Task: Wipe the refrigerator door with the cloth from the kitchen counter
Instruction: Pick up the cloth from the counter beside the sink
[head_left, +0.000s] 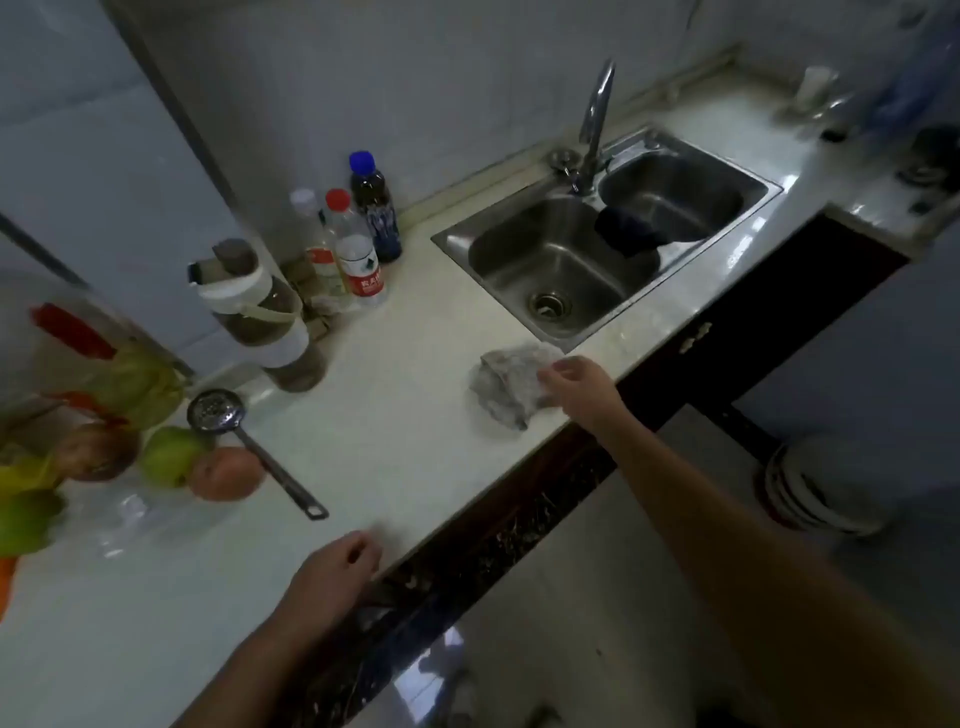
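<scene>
The cloth (506, 387) is a grey, mottled rag, crumpled into a loose flat heap. It lies on the pale kitchen counter (395, 415), near the counter's front edge and just in front of the sink (602, 244), beside its near corner. The refrigerator door (93, 171) is a pale, smooth panel, shut, standing well left of the sink at the counter's far-left end.

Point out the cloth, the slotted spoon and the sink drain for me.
cloth (503, 387): head view, middle of the crumpled grey fabric, left of the right hand.
slotted spoon (214, 410): head view, on its round perforated bowl.
sink drain (549, 304): head view, strainer in the left basin floor.
</scene>
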